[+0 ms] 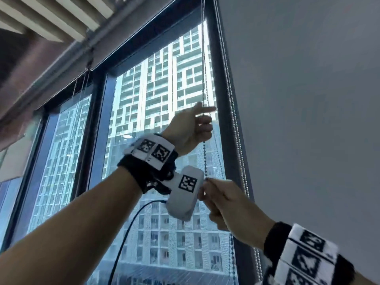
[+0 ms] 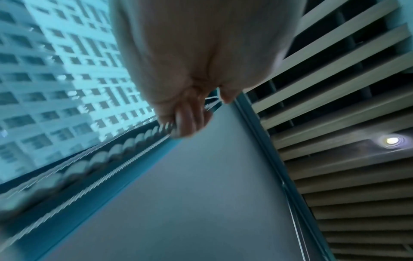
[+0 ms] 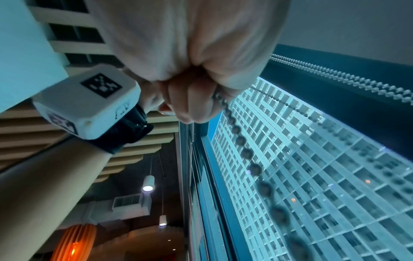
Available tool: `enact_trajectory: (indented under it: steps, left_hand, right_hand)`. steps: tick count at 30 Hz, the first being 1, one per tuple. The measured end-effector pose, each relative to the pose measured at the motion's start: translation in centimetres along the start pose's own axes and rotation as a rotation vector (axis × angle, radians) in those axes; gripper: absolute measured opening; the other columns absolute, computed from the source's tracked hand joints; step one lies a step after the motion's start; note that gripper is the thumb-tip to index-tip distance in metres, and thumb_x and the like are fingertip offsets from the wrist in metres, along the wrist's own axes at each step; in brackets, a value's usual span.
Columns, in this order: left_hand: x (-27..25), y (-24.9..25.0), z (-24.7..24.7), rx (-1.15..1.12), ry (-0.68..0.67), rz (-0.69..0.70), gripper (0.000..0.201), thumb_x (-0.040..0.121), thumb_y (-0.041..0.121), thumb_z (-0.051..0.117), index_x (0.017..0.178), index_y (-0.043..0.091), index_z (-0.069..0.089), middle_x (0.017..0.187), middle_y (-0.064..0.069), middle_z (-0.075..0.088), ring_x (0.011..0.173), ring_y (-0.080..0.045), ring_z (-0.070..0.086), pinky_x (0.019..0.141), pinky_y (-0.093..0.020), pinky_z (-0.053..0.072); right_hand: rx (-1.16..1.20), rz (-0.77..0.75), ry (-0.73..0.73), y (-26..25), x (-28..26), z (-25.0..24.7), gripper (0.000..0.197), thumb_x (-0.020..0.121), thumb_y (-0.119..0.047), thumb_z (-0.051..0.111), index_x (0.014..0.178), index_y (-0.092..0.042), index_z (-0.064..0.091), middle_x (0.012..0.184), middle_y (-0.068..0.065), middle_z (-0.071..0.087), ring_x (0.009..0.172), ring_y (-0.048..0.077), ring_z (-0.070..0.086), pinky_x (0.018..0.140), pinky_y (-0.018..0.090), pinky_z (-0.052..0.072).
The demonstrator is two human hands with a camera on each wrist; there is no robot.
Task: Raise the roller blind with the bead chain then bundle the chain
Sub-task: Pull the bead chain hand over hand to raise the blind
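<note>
A dark bead chain [image 1: 204,157] hangs straight down in front of the window glass [image 1: 156,99], close to the right frame. My left hand [image 1: 197,124] is raised and grips the chain with curled fingers, the index finger sticking out to the right. Lower down, my right hand [image 1: 216,194] pinches the same strand at its fingertips. The left wrist view shows the left hand's fingers [image 2: 185,121] curled round the blurred beads of the chain [image 2: 116,150]. In the right wrist view my right hand [image 3: 194,98] is a fist and the chain [image 3: 247,152] runs out of it. No blind fabric covers this pane.
A pair of white bead chains [image 1: 234,112] hangs along the dark window frame [image 1: 221,79]. A flat grey surface [image 1: 308,120] fills the right. A slatted ceiling [image 1: 61,17] is overhead. A black cable [image 1: 127,233] trails from my left wrist.
</note>
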State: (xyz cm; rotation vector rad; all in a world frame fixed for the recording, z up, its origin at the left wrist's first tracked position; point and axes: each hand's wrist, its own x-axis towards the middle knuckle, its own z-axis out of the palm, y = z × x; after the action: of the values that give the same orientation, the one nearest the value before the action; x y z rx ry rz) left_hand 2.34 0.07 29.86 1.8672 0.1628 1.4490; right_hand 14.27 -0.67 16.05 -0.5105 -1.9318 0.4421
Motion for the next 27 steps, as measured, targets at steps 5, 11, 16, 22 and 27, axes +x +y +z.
enact_trajectory:
  steps: [5,11,16,22,27]
  left_hand:
    - [0.4,-1.2,0.3,0.013,0.074,0.096,0.029,0.102,0.009,0.024,0.091,0.005,0.051,0.053,0.006,0.025,0.037,-0.004,0.022,0.034,-0.015,0.019]
    - [-0.1,-1.9,0.3,0.031,0.051,0.154,0.033,0.103,0.013,0.023,0.078,0.012,0.044,0.05,0.009,0.026,0.036,-0.002,0.021,0.032,-0.013,0.02]
    - [-0.9,-3.1,-1.5,0.028,0.042,0.118,0.036,0.103,0.012,0.023,0.072,0.014,0.042,0.05,0.009,0.025,0.037,-0.003,0.02,0.032,-0.014,0.021]
    - [-0.8,-3.0,-2.3,0.036,0.059,0.091,0.029,0.103,0.015,0.027,0.083,0.011,0.048,0.048,0.009,0.024,0.038,-0.005,0.021,0.033,-0.015,0.024]
    - [-1.0,-4.2,-2.9,0.039,0.091,0.06,0.026,0.103,0.014,0.028,0.095,0.006,0.052,0.048,0.009,0.027,0.038,-0.005,0.023,0.035,-0.016,0.024]
  right_hand:
    - [-0.039,-0.04,-0.029,0.0,0.2,-0.1,0.039,0.104,-0.028,0.033,0.069,-0.014,0.037,0.054,-0.009,0.027,0.039,0.004,0.019,0.041,0.021,0.02]
    - [-0.199,-0.057,-0.103,0.3,0.1,-0.2,0.039,0.105,-0.025,0.031,0.075,-0.001,0.038,0.059,-0.001,0.025,0.044,0.006,0.019,0.042,0.017,0.021]
    - [-0.081,0.029,-0.119,1.2,0.0,-0.1,0.041,0.105,-0.023,0.033,0.071,-0.022,0.056,0.053,-0.004,0.033,0.041,0.007,0.027,0.041,0.019,0.026]
    - [-0.255,0.053,0.003,1.5,1.5,-1.7,0.032,0.103,-0.026,0.036,0.115,-0.006,0.059,0.085,0.008,0.064,0.074,0.019,0.062,0.069,0.034,0.056]
    - [-0.304,-0.073,0.512,1.4,2.5,-4.3,0.026,0.097,-0.023,0.051,0.122,-0.015,0.056,0.112,-0.002,0.064,0.103,0.012,0.061,0.088,0.027,0.05]
